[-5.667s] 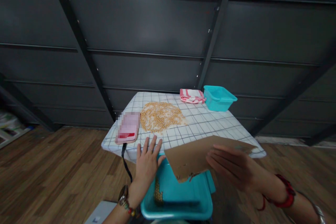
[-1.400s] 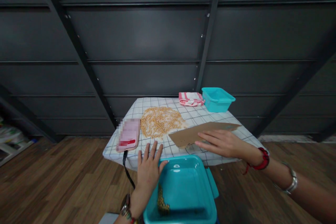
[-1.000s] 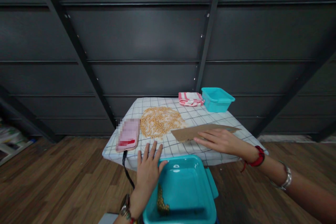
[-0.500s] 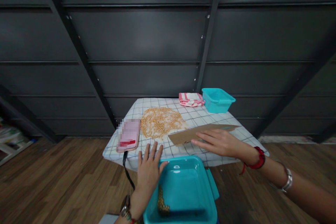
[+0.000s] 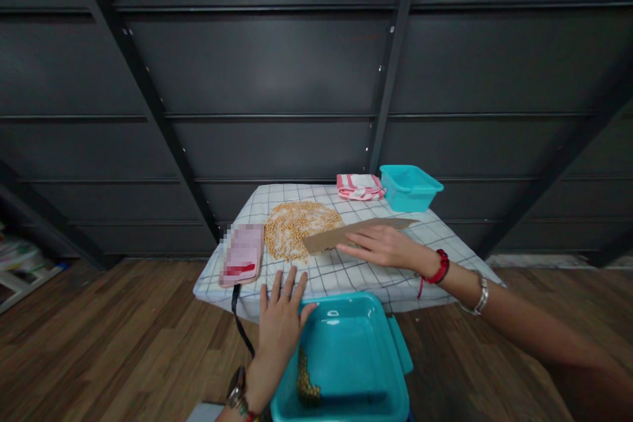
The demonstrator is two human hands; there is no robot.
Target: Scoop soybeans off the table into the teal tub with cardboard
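A heap of yellow beans (image 5: pixel 297 227) lies on a small table with a white checked cloth (image 5: pixel 366 270). My right hand (image 5: pixel 380 247) holds a brown cardboard sheet (image 5: pixel 346 234) low over the cloth, its left end reaching the heap's right side. My left hand (image 5: pixel 281 320) rests with fingers spread on the left rim of a large turquoise tub (image 5: pixel 343 359) below the table's near edge. A few beans (image 5: pixel 305 386) lie in that tub's near left corner.
A pink phone-like object (image 5: pixel 241 254) with a black strap lies at the table's left. A pink-striped folded cloth (image 5: pixel 360 186) and a small turquoise tub (image 5: pixel 409 188) sit at the far right. A dark metal wall stands behind; wooden floor surrounds the table.
My right hand has carried the cardboard from over the tub up onto the table and slid it left to the bean heap. My left hand has stayed on the tub's rim.
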